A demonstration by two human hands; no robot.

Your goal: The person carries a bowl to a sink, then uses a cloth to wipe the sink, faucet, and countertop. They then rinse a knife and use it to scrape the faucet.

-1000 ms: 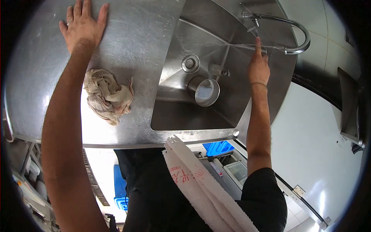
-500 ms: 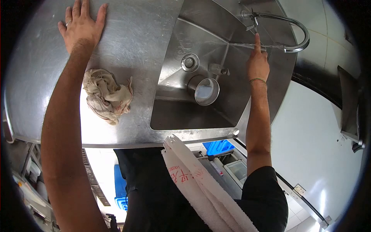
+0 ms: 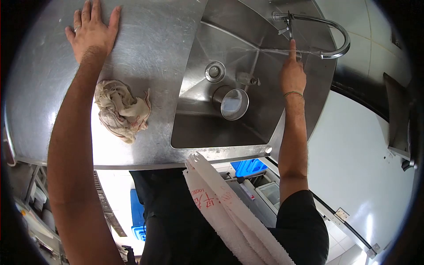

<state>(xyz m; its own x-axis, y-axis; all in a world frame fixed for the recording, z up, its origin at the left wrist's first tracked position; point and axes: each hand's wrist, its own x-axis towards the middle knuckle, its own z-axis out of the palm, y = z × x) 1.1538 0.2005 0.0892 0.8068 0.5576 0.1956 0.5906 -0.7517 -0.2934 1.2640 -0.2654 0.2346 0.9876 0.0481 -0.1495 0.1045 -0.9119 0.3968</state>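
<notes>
My left hand (image 3: 92, 36) lies flat on the steel counter (image 3: 145, 53) at the upper left, fingers spread, holding nothing. My right hand (image 3: 293, 70) is over the right side of the sink (image 3: 198, 132), its index finger stretched out to the lever of the tap (image 3: 342, 37). Its other fingers are curled, with nothing visible in them. A thin stream of water (image 3: 282, 51) runs from the spout past that finger. Inside the sink a round metal pot (image 3: 234, 104) holds cloudy liquid, beside a small pump bottle (image 3: 246, 79) and the drain (image 3: 215, 71).
A crumpled beige cloth (image 3: 121, 110) lies on the counter left of the sink. A white towel with red print (image 3: 216, 194) hangs in front of my body. Blue containers (image 3: 248, 168) show below the counter edge, and a white panel (image 3: 353, 163) stands at the right.
The whole view has shifted slightly, with the sink and tap a little further left. Both hands keep nearly the same places on the counter and at the tap.
</notes>
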